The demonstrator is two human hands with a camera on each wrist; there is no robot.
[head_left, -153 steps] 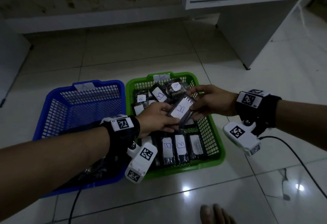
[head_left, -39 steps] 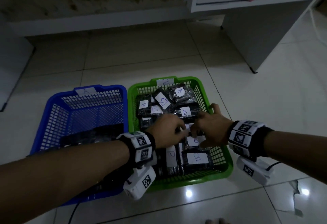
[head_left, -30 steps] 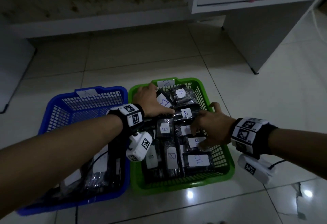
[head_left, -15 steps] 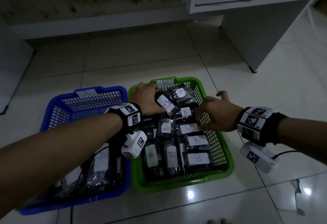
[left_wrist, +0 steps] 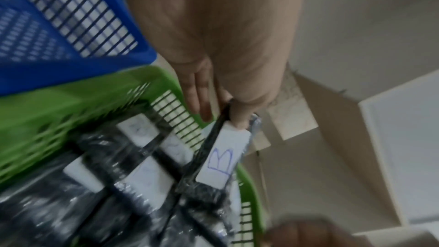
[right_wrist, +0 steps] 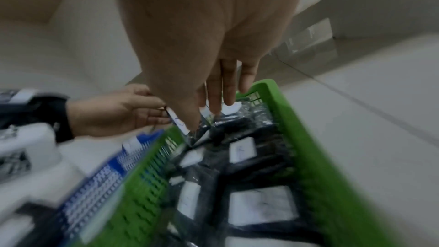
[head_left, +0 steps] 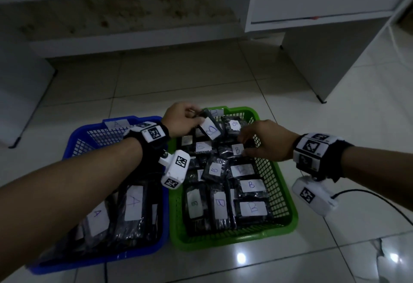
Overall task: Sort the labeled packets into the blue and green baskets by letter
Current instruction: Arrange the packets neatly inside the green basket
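Holding one black plastic-wrapped packet with a white "B" label (head_left: 210,127) above the far end of the green plastic mesh basket (head_left: 283,195), pinched at its top edge by my left hand (head_left: 182,120).

Item: green basket, filled with black wrapped packets bearing "B" labels, on the pale tiled floor (head_left: 178,77). Item: blue plastic mesh basket (head_left: 76,139), touching the green one on its left, holding black packets labelled "A" (head_left: 133,202). Item: my right hand (head_left: 266,141), fingers bent down onto the packets near the basket's right wall; whether it grips one I cannot tell, the wrist view being blurred.
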